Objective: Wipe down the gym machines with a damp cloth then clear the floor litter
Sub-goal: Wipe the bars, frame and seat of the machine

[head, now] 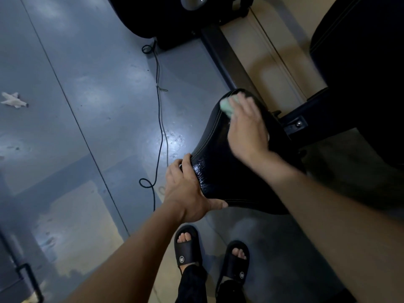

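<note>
From the head view, the only one I had, I saw the right hand [247, 130] laid flat over a pale green cloth [226, 106], its fingers pressed down on it and slightly fanned, pinning the cloth against the narrow far end of a black padded seat [220, 171]. Only a corner of the cloth showed beyond the fingertips, on their left side. The seat's long axis ran from that narrow nose, away from me and a little right, back toward the broad end nearest my feet, and I judged that the wipe would have to travel along that line, drawn toward the body. The left hand [185, 191] was clamped on the near-left corner of the broad end, thumb along the near edge and fingers curled over the stitched side, steadying the seat; it held no cloth. So the right hand was the working one, at the far end, and the glossy near surface between the two hands looked already wet, though I could not be sure. On the grey floor [98, 106], well apart to the left, lay a crumpled white tissue [13, 100], which I took for litter yet to be cleared, and a thin black cable [160, 119] ran just beside the seat.
</note>
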